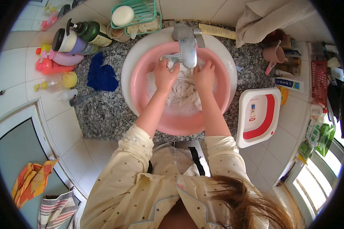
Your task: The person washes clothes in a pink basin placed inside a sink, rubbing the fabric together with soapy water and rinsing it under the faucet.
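A pink plastic basin (183, 126) sits in the white washbasin (126, 86), with sudsy water and a wet, bunched white cloth (183, 91) inside. My left hand (166, 75) grips the cloth's upper left part, its fingers curled beside a greyish-white fold. On the other side of the faucet's spout, my right hand (205, 75) is on the cloth's upper right part; its fingers are bent and partly apart, and whether they pinch the fabric cannot be told. The metal faucet (187, 51) reaches over the basin between both hands.
On the granite counter (103, 114) lie a dark blue cloth (102, 73) and, at the left, several bottles (68, 57). Green soap racks (146, 11) stand behind. A white and red folding basin (259, 117) rests at the right edge, near a toothpaste tube (288, 83) and a pink cup (273, 54).
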Motion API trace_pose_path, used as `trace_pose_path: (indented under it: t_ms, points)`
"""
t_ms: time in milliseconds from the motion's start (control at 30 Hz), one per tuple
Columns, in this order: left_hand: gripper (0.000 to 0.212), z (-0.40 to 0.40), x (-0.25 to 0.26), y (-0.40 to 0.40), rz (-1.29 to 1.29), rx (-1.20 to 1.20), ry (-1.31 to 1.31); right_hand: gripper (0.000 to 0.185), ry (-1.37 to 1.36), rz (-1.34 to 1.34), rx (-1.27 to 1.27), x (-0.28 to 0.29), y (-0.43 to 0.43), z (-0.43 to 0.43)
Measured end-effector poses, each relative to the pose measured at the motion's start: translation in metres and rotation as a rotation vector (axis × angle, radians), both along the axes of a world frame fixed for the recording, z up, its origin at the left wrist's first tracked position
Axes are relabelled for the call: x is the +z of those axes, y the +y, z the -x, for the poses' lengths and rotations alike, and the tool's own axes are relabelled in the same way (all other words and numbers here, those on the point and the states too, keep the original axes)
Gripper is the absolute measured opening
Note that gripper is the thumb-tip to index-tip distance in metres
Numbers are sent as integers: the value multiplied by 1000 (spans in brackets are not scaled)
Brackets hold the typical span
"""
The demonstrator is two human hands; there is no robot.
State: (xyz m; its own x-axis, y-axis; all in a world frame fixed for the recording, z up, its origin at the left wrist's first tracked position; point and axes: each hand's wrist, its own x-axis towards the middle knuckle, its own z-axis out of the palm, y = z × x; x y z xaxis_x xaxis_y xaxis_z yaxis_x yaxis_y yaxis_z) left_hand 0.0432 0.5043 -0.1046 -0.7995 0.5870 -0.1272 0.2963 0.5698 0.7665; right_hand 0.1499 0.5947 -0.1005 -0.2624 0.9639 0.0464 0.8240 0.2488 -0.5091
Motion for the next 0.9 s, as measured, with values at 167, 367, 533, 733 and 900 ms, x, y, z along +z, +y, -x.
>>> trace_pose_path:
  t_ms: [167,367,533,733,900]
  points:
    - [34,5,-29,13,528,-145,149,32,-374,46,320,-23,-22,7]
    - [27,2,-73,17,447,-138,290,29,-479,337,415,-38,0,21]
    - [31,28,-55,1,269,-75,30,30,-48,107,491,-53,18,-4]
    - [34,18,-1,-20,-804,536,-1439,17,814,743,-27,1,20,-29]
    - [30,-14,14,-15,-879,316,-1889,22,471,224,484,76,-76,15]
